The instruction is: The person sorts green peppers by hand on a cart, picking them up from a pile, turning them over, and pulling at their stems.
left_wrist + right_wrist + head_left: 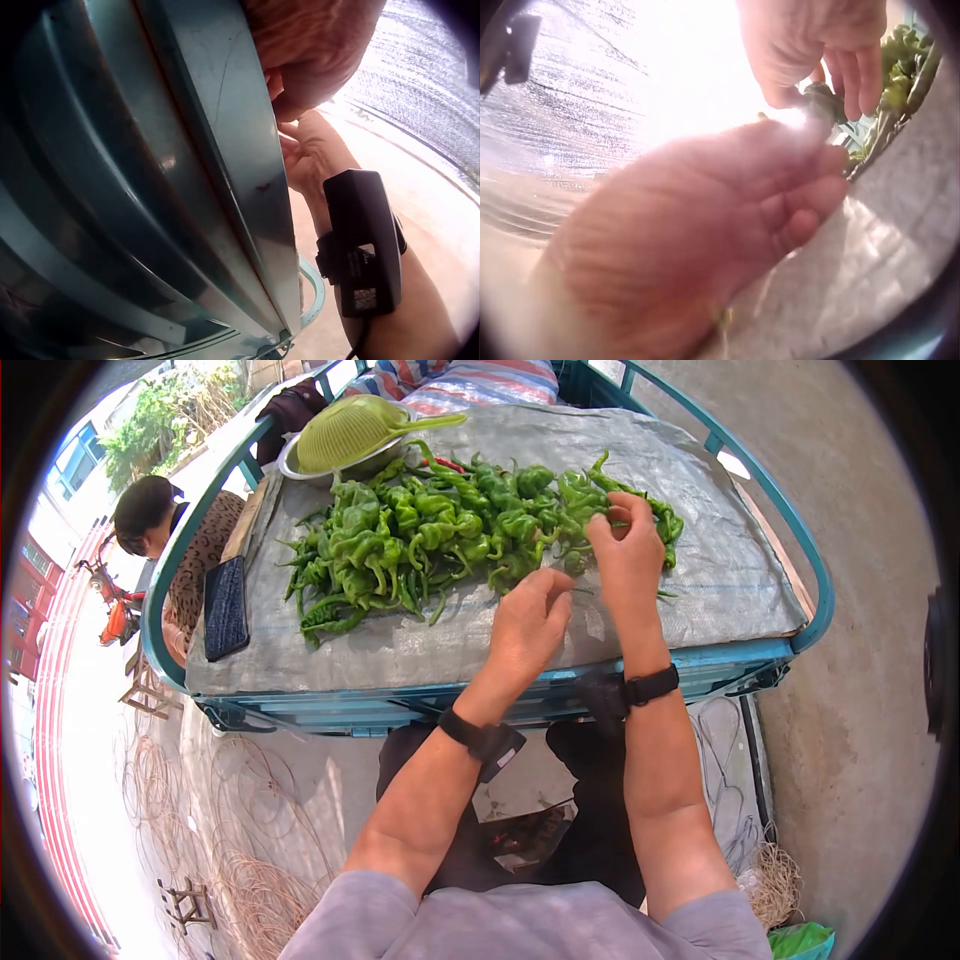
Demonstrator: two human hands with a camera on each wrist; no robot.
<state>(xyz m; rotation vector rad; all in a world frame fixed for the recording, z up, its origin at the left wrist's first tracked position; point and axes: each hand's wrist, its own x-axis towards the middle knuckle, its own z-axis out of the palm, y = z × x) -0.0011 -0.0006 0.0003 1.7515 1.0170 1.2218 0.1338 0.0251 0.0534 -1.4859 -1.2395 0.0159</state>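
Note:
A heap of green peppers (430, 525), most of them wrinkled, lies on a grey woven sheet (690, 470). My left hand (530, 622) is low at the heap's near edge, fingers curled toward the right. In the right wrist view, a dark green pepper (821, 103) shows between the left hand's (817, 37) thumb and fingers. My right hand (630, 550) is slightly higher and to the right, thumb and forefinger bent close together before the peppers; I cannot tell whether it pinches anything. Its palm (675, 225) fills much of the right wrist view. The cart's side hides most of the left wrist view.
A yellow-green strainer (350, 432) sits in a metal bowl behind the heap's left end. A phone (227, 608) lies at the sheet's left edge. Teal rails (815, 560) flank the cart bed. A person (200, 550) bends over beyond the left rail. Striped cloth (480, 385) lies behind.

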